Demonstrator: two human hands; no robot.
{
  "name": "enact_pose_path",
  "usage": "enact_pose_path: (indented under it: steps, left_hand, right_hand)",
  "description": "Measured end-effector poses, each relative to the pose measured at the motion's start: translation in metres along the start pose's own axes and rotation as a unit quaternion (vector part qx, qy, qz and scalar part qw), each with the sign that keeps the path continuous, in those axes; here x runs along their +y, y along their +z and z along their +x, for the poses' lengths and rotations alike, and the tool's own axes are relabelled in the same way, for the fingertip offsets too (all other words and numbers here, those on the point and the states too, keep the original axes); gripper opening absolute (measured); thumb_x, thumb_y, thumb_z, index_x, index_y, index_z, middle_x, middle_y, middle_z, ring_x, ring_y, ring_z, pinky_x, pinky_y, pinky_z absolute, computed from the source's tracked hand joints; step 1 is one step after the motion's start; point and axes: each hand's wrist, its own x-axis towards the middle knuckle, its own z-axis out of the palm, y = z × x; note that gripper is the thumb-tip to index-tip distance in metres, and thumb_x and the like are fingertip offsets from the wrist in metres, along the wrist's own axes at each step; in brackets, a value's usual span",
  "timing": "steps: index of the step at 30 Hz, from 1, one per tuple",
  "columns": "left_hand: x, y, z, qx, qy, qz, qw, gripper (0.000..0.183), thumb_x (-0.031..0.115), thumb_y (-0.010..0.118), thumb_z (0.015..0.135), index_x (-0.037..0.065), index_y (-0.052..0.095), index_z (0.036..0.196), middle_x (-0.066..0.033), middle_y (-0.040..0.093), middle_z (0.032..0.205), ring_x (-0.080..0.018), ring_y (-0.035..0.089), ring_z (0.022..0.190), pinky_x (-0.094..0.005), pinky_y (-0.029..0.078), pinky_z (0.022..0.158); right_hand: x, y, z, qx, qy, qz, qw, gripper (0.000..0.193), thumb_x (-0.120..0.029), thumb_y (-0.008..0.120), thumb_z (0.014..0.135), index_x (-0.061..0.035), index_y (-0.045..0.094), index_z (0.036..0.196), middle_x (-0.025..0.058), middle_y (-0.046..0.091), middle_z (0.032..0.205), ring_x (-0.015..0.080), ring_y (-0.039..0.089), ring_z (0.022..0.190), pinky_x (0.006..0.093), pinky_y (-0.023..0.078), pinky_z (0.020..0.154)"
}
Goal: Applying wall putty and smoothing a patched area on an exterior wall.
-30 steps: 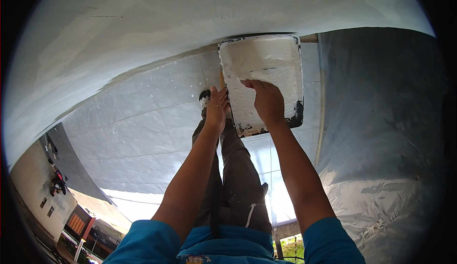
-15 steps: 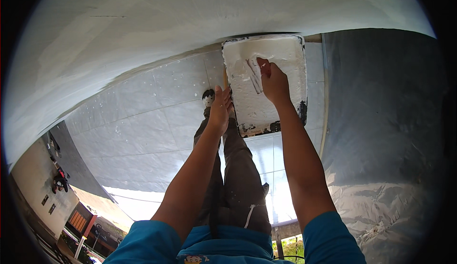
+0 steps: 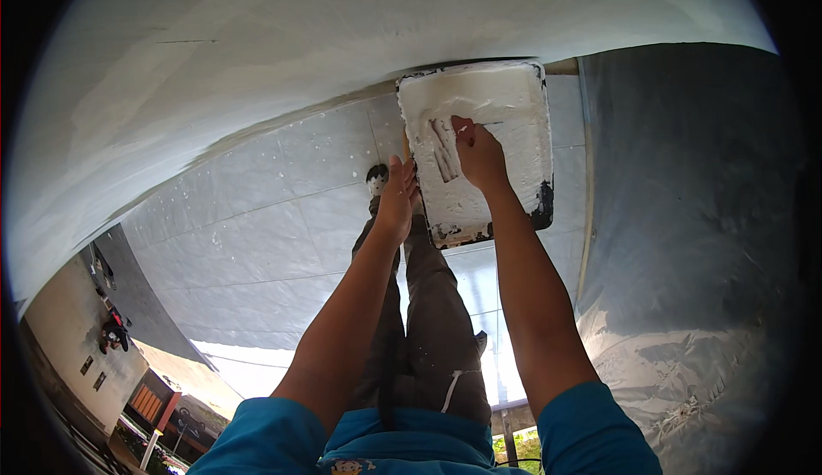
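A dark-rimmed rectangular tray (image 3: 543,145), spread with thick white putty (image 3: 505,89), sits in front of me close to the wall. At its left edge is my left hand (image 3: 397,197), thumb pointing up and fingers running against and partly behind the rim, supporting it. My right hand (image 3: 482,158) is over the middle of the tray, closed round a small reddish-brown scraper (image 3: 463,129). A thin dark line runs through the putty just right of the scraper. Left of it, dark scraped streaks (image 3: 443,151) show the tray's bottom. The scraper's working edge is mostly hidden.
A pale grey wall (image 3: 282,29) curves across the far side. White-spotted grey floor tiles (image 3: 257,192) lie to the left, with my shoe (image 3: 377,175) beside the tray. Dark plastic sheeting (image 3: 685,201) covers the right side. A strip of wood (image 3: 406,143) shows beside the tray's left edge.
My right hand has moved left and slightly nearer to me with the scraper. The scraped streaks now lie left of it. My left hand stays at the tray's edge.
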Motion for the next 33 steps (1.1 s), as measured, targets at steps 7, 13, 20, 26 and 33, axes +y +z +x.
enact_pose_path:
  steps: [7, 13, 20, 26, 33]
  left_hand:
    - [0.003, 0.000, -0.001, -0.026, 0.007, 0.002, 1.000, 0.099, 0.073, 0.024, 0.098, -0.008, 0.019, 0.155, -0.0222, 0.026, 0.161, -0.0304, 0.025, 0.149, -0.0412, 0.014, 0.123]
    - [0.005, -0.006, 0.000, -0.012, 0.004, 0.002, 1.000, 0.098, 0.073, 0.023, 0.099, -0.008, 0.018, 0.154, -0.0220, 0.027, 0.161, -0.0304, 0.025, 0.149, -0.0408, 0.014, 0.123]
    - [0.002, 0.000, 0.001, -0.030, 0.000, 0.003, 1.000, 0.098, 0.072, 0.023, 0.099, -0.008, 0.018, 0.155, -0.0221, 0.027, 0.161, -0.0302, 0.025, 0.149, -0.0418, 0.014, 0.123]
    - [0.005, 0.001, -0.003, -0.005, -0.004, 0.019, 1.000, 0.101, 0.074, 0.023, 0.098, -0.007, 0.012, 0.156, -0.0223, 0.018, 0.164, -0.0317, 0.017, 0.152, -0.0427, 0.010, 0.124]
    - [0.002, -0.005, -0.001, -0.051, -0.004, 0.032, 0.998, 0.103, 0.080, 0.023, 0.094, 0.000, 0.012, 0.158, -0.0181, 0.019, 0.165, -0.0308, 0.019, 0.152, -0.0433, 0.011, 0.122]
  right_hand:
    - [-0.006, -0.011, 0.008, 0.013, 0.002, 0.072, 0.997, 0.023, -0.020, 0.057, 0.092, 0.0006, 0.058, 0.101, 0.0288, 0.066, 0.093, 0.0483, 0.064, 0.092, 0.0527, 0.050, 0.079]
    - [-0.009, 0.014, -0.014, -0.057, -0.048, -0.004, 0.997, 0.023, -0.020, 0.057, 0.092, 0.0016, 0.057, 0.102, 0.0295, 0.066, 0.095, 0.0488, 0.063, 0.093, 0.0530, 0.050, 0.081]
    - [0.008, 0.017, -0.012, -0.024, -0.032, 0.011, 0.999, 0.024, -0.020, 0.059, 0.091, 0.0018, 0.057, 0.101, 0.0279, 0.067, 0.092, 0.0465, 0.065, 0.091, 0.0513, 0.051, 0.077]
    - [-0.006, 0.023, -0.017, 0.013, -0.009, 0.032, 0.999, 0.024, -0.021, 0.059, 0.091, 0.0017, 0.056, 0.100, 0.0295, 0.066, 0.092, 0.0485, 0.064, 0.090, 0.0530, 0.050, 0.077]
    - [-0.012, 0.029, -0.026, 0.023, -0.012, 0.029, 0.999, 0.026, -0.020, 0.062, 0.090, 0.0015, 0.058, 0.102, 0.0262, 0.067, 0.089, 0.0460, 0.065, 0.089, 0.0501, 0.051, 0.078]
